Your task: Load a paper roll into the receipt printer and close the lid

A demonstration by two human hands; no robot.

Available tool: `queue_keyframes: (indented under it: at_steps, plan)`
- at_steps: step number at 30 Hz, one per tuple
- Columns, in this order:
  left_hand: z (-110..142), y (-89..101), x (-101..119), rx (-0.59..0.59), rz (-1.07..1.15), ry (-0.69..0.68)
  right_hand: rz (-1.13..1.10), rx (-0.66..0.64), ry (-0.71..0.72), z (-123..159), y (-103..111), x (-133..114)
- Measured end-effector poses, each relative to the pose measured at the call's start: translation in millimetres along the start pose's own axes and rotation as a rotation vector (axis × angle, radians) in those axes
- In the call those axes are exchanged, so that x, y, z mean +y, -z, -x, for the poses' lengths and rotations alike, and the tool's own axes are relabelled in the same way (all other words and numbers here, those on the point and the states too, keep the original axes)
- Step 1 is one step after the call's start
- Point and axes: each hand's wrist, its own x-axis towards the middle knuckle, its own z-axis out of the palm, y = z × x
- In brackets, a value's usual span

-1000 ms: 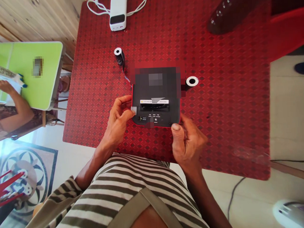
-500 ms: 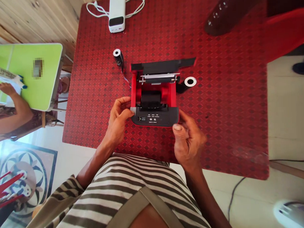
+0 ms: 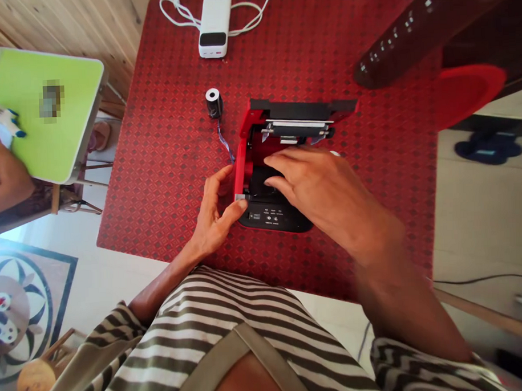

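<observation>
A red and black receipt printer lies on the table before me with its lid raised. My left hand grips its left front corner, thumb on top and fingers along the side. Over the open paper bay reaches my right hand, thumb and fingers apart above a black roll inside. Whether they touch that roll I cannot tell. Behind and left of the printer stands another black paper roll with a white end, a dark strip trailing from it. My right hand hides most of a roll on the right.
A white power bank with a looped cable lies at the back of the red table. A dark bottle is at the back right. Further left, another person's arm rests by a green table.
My right hand has left the printer's right front side and moved over its paper bay. My left hand stays on the corner. The view has shifted, moving the printer rightward in the picture.
</observation>
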Motion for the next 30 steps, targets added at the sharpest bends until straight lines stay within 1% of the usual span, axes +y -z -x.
queue_keyframes:
  at_steps: [2,4,8,11,14,17,19,21,22,24,26,28,30]
  plan:
    - [-0.6,0.8,0.5,-0.011,-0.032,-0.037,-0.005,-0.084,0.007,-10.9,-5.5,4.2]
    - [-1.7,3.0,1.0,-0.014,-0.079,-0.079,-0.001,-0.131,0.002,-18.0,-12.0,5.4]
    - [-3.1,7.5,-0.5,-0.027,-0.150,-0.131,0.054,-0.132,-0.008,-26.2,-19.9,4.2]
    - [-2.7,8.7,-2.9,-0.043,-0.149,-0.137,0.064,-0.137,0.012,-27.4,-15.7,2.9]
    - [-2.1,8.3,-3.6,-0.050,-0.134,-0.139,0.032,-0.103,-0.015,-21.0,-5.0,-3.3]
    - [-1.9,7.8,-1.5,-0.057,-0.130,-0.130,0.019,-0.012,-0.044,-4.6,9.8,-16.0]
    - [-2.0,7.4,0.5,-0.052,-0.123,-0.105,0.021,0.088,-0.053,12.0,23.0,-24.2]
    - [-2.1,6.7,1.6,-0.035,-0.115,-0.075,-0.026,0.211,-0.083,32.5,37.5,-28.6]
    - [-2.2,6.3,1.8,-0.021,-0.112,-0.063,-0.075,0.270,-0.123,43.7,43.6,-28.6]
    - [-2.5,5.7,1.1,0.000,-0.100,-0.052,-0.211,0.403,-0.259,66.7,49.3,-23.7]
    - [-3.1,5.7,0.2,0.004,-0.083,-0.053,-0.391,0.558,-0.416,88.0,42.4,-13.2]
    - [-3.8,6.4,-0.1,-0.001,-0.069,-0.053,-0.591,0.676,-0.522,104.9,23.0,0.7]
    - [-4.8,7.6,0.5,-0.006,-0.063,-0.053,-0.702,0.646,-0.592,115.5,-4.1,13.5]
